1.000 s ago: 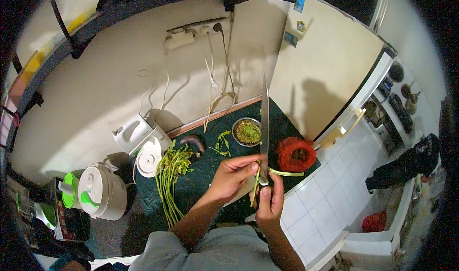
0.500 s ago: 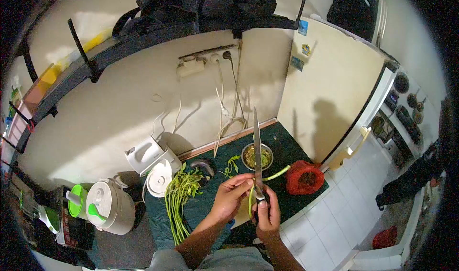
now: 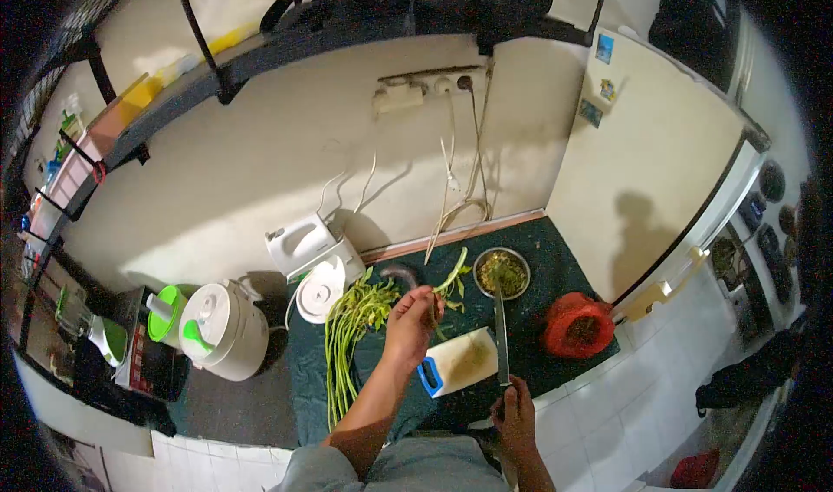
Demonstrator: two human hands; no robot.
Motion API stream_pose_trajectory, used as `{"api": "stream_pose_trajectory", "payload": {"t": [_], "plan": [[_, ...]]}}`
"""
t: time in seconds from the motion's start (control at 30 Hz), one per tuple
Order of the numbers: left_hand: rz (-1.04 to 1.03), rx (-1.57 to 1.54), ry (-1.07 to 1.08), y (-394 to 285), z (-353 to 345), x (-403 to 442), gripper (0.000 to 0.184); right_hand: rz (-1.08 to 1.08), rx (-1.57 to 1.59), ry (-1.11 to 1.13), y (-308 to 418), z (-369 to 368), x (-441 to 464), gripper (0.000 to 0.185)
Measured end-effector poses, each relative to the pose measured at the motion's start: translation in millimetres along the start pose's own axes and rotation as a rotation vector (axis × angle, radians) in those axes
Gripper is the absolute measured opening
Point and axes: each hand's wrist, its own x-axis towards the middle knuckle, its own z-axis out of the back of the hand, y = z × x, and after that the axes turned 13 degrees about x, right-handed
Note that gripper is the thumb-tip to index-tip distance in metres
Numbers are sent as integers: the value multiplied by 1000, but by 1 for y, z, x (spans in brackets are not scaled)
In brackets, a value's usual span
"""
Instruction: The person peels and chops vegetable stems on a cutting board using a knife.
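Observation:
My left hand (image 3: pixel 409 323) pinches a green vegetable stem (image 3: pixel 454 275) that points up and away, above the counter. Held low on the right, my right hand (image 3: pixel 515 418) grips a long knife (image 3: pixel 501 344) by its handle, blade pointing away. The blade is apart from the stem, its tip reaching in front of a metal bowl (image 3: pixel 526 277) of chopped greens. Between my hands lies a white cutting board (image 3: pixel 468 364) with a blue handle. A bunch of long-stemmed leafy greens (image 3: pixel 343 362) rests left of my left hand.
A red bag-like container (image 3: pixel 580 324) stands at the counter's right end. On the left are a white rice cooker (image 3: pixel 224 331), a green-lidded container (image 3: pixel 165 314) and a white appliance (image 3: pixel 304 247). Cords (image 3: pixel 473 180) hang along the wall; a dark shelf (image 3: pixel 364 54) runs above.
My hands have moved apart: the knife has come away from the stem, down and right. The stem in my left hand now points upward. The view has shifted, uncovering the cutting board.

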Motion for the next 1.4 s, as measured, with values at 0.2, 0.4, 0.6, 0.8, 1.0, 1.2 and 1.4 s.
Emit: {"api": "stream_pose_trajectory", "payload": {"t": [0.2,0.4,0.6,0.8,1.0,1.2,1.4], "plan": [[90,118,-301,53,44,14,6,-46,-323,66,-71,42,-3,46],[176,441,-527,124,99,38,16,77,-701,176,-129,69,4,43],[179,508,-713,217,175,48,28,-21,-552,307,-158,61,43,46],[246,314,-765,235,161,10,16,-22,-692,281,-187,76,63,46],[192,-132,-595,227,124,8,22,69,-627,295,-197,105,93,44],[117,-150,-305,169,48,-2,45,661,-690,289,-192,121,118,39],[56,-428,-134,108,-21,-6,44,10,-123,480,-31,62,118,23]]}}
